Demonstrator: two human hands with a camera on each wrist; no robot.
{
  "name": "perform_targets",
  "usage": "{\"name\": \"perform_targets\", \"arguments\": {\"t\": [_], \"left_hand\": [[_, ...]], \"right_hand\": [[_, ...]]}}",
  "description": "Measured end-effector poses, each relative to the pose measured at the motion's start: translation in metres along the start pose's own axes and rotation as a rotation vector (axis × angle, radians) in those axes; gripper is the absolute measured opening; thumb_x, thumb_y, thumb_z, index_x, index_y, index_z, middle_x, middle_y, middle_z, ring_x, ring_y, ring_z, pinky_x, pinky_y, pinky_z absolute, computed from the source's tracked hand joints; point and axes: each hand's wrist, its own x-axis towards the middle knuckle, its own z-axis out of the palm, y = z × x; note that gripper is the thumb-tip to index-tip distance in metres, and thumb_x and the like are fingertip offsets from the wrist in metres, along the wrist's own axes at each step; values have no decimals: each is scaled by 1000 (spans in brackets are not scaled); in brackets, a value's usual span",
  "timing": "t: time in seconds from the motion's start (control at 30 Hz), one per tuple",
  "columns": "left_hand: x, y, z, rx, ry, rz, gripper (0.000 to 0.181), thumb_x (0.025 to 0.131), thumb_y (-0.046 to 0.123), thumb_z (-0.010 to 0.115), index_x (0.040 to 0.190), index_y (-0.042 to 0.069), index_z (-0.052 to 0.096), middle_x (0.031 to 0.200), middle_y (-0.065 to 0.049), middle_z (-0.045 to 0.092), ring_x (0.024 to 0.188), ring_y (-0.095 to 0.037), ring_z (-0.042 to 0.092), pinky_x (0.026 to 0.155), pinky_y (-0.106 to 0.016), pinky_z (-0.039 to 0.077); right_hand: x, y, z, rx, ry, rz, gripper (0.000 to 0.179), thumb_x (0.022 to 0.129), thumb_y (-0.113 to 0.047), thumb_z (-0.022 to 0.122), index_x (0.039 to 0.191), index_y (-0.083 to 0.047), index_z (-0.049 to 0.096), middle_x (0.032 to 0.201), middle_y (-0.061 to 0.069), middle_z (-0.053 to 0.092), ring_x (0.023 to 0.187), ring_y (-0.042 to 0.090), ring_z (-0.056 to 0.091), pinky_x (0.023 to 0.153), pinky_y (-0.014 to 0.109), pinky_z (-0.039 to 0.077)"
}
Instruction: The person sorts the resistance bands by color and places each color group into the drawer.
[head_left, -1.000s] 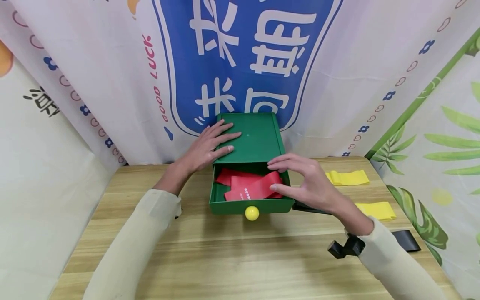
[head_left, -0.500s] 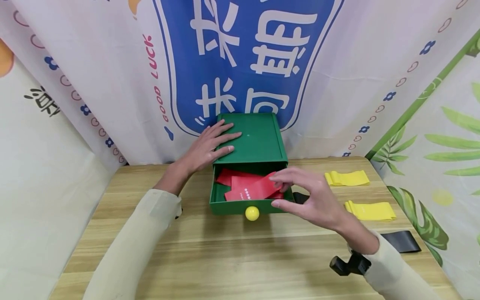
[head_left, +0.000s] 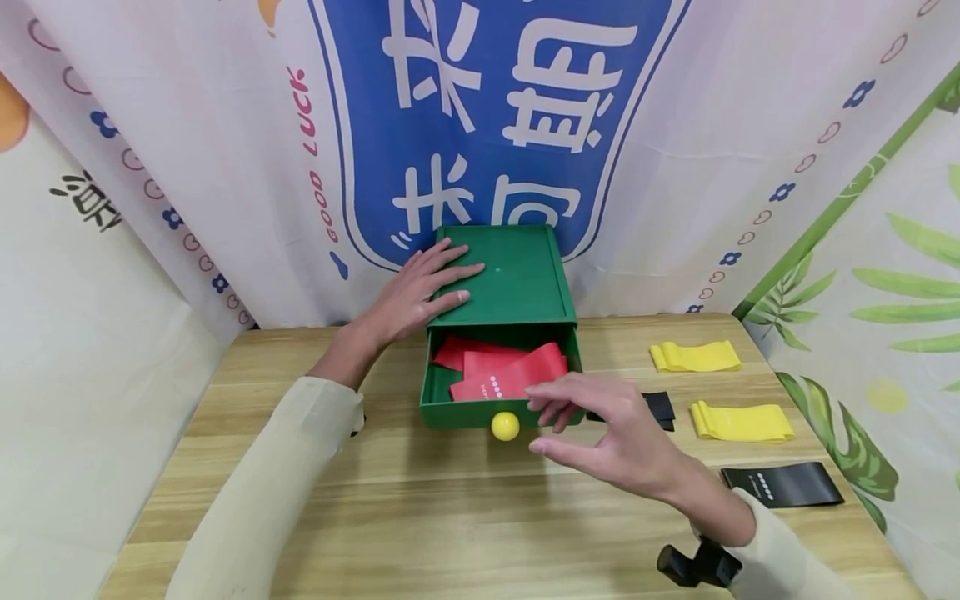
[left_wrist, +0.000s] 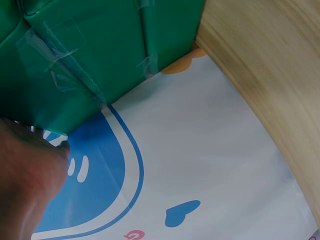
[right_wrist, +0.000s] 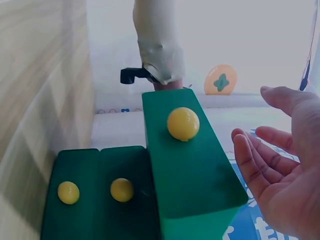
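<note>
A green drawer cabinet [head_left: 517,283] stands at the back of the table, its top drawer [head_left: 457,415] pulled out. Red flat bands [head_left: 510,371] lie loosely overlapped inside. A yellow ball knob [head_left: 505,426] sits on the drawer's front. My left hand [head_left: 420,296] rests on the cabinet's top left, fingers spread; in the left wrist view that hand [left_wrist: 30,180] shows beside the green wall. Off the drawer's front right corner hovers my right hand [head_left: 607,429], holding nothing, thumb apart from relaxed fingers. In the right wrist view this hand [right_wrist: 285,165] is beside the pulled-out drawer [right_wrist: 190,185].
Two yellow folded bands [head_left: 696,356] lie on the wooden table [head_left: 450,533] at right, with a black band [head_left: 783,485] nearer and another black band [head_left: 660,408] partly behind my right hand. Two shut drawers with yellow knobs [right_wrist: 122,190] sit below. A printed curtain [head_left: 645,183] hangs behind.
My right hand has drawn back from over the drawer, toward me, uncovering the red bands' right end and more of the black bands. My left hand has stayed put.
</note>
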Motion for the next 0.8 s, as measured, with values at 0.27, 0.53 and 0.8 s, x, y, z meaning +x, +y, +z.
{"name": "perform_targets", "arguments": {"t": [0.27,0.53,0.8], "left_hand": [[0,0,-1,-2,5,5,55,107,48,47,160,29,51,174,-3,30,165,-24,4,131,-60,1],[0,0,0,3,6,3,55,108,48,47,160,30,51,174,-4,30,165,-24,4,131,-59,2],[0,1,0,4,5,8,55,108,48,48,160,29,51,174,-4,30,165,-25,4,131,-60,2]], "right_hand": [[-8,1,15,-7,-7,-3,51,82,-3,91,129,-3,71,105,2,75,81,10,72,73,24,62],[-15,7,25,-10,-6,49,48,84,-3,88,129,-5,71,101,0,76,79,6,71,72,23,62],[-21,15,37,-22,5,111,44,86,-4,87,128,-7,73,101,1,77,80,5,71,71,25,62]]}}
